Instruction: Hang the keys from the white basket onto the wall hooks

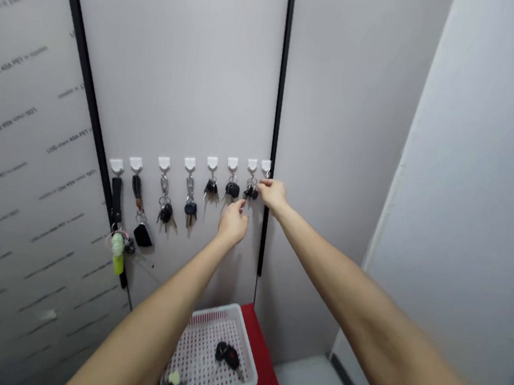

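Note:
A row of several white adhesive hooks [212, 163] runs along a grey wall panel [173, 73], most of them holding car keys with black fobs. My right hand [272, 195] is at the right end of the row, its fingertips just below the last hook [266, 168] and beside a black key bunch [251, 190]. My left hand [233, 223] is lower, its fingers slightly apart under another black key fob [232, 190]. Neither hand shows a held object, though my right fingers could hide a small one.
Below my arms, a white perforated plastic tray [240, 350] with a red-lined rim holds black car keys [227, 356]. It stands on a red surface [268, 371]. A black vertical strip [277, 127] runs just right of the hooks, and a lanyard with a green tag [116, 251] hangs at the left.

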A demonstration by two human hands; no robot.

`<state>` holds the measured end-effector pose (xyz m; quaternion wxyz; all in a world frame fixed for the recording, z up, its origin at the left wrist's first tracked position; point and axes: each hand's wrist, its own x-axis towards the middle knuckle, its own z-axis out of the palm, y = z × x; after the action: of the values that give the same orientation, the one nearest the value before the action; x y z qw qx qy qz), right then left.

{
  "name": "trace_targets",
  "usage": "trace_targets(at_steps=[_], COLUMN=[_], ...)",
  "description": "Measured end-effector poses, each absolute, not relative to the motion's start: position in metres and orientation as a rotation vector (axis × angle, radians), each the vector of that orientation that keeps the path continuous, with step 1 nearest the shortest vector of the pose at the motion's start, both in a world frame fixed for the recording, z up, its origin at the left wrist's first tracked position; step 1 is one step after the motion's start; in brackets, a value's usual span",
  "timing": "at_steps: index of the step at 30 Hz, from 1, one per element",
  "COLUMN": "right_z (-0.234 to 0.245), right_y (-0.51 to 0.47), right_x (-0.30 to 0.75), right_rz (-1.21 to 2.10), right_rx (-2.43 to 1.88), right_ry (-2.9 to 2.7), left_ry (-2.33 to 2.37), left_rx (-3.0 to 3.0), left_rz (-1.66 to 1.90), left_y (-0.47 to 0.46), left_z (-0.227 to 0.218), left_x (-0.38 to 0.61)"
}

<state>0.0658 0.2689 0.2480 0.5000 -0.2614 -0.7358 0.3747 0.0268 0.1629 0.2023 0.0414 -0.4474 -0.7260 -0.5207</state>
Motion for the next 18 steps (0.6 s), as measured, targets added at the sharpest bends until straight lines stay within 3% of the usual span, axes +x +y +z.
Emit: trace_targets(at_steps=[3, 8, 11, 15, 18], right_z=[0.210, 0.102, 0.046, 0.017, 0.016], right_y=[0.252, 0.200, 0.176, 0.162, 0.160], right_x=[0.081, 0.109, 0.119, 0.121, 0.119], right_rz=[0.647, 0.724, 0.592, 0.177, 0.039], right_rx=[-0.616, -0.371, -0.228, -0.211, -0.192], right_ry=[-1.827, -2.634, -2.989, -3.159, -3.175], left_ry=[-2.315, -2.643, -2.826, -2.940, -2.966], left_rx=[-1.396, -1.355, -1.298, -1.415, -1.498], left_rz=[-1.610, -1.560, -1.465, -1.364, -1.337], left_y=[0.139, 0.092, 0.069, 0.053, 0.051], left_z=[0.157, 0.056, 0.009, -0.018, -0.025], left_x=[0.027, 0.026, 0.028, 0.034, 0.038])
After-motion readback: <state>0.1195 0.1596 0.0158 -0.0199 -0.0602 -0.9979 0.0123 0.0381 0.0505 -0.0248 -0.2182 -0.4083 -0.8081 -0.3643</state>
